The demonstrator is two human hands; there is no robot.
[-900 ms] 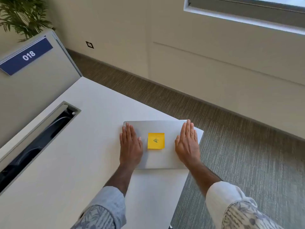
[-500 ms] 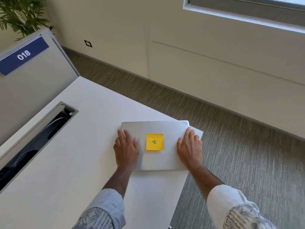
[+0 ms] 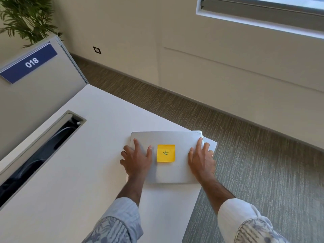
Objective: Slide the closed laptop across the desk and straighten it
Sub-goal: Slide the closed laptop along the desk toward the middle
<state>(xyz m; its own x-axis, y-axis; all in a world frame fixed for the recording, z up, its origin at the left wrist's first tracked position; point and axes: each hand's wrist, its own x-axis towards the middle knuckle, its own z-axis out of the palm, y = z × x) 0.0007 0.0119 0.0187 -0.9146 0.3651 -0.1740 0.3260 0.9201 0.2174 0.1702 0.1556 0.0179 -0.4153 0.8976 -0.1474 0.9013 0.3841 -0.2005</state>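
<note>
A closed silver laptop (image 3: 168, 138) lies flat near the far right corner of the white desk (image 3: 87, 163), with a yellow sticky note (image 3: 165, 153) in the middle of its lid. My left hand (image 3: 137, 160) rests on the lid's left part, fingers spread, some over the left edge. On the right part sits my right hand (image 3: 201, 159), its outer fingers wrapped over the right edge. The laptop's sides sit at an angle to the desk's edges, and its far right corner reaches close to the desk corner.
A long open cable slot (image 3: 43, 149) runs along the desk's left side. Behind it stands a grey divider panel (image 3: 40, 92) with a blue "018" label (image 3: 29, 63). A plant (image 3: 28, 16) is at top left. Carpeted floor (image 3: 263, 163) drops off right of the desk.
Both hands have slid back toward me on the lid and spread outward to its left and right edges. The laptop has shifted only slightly.
</note>
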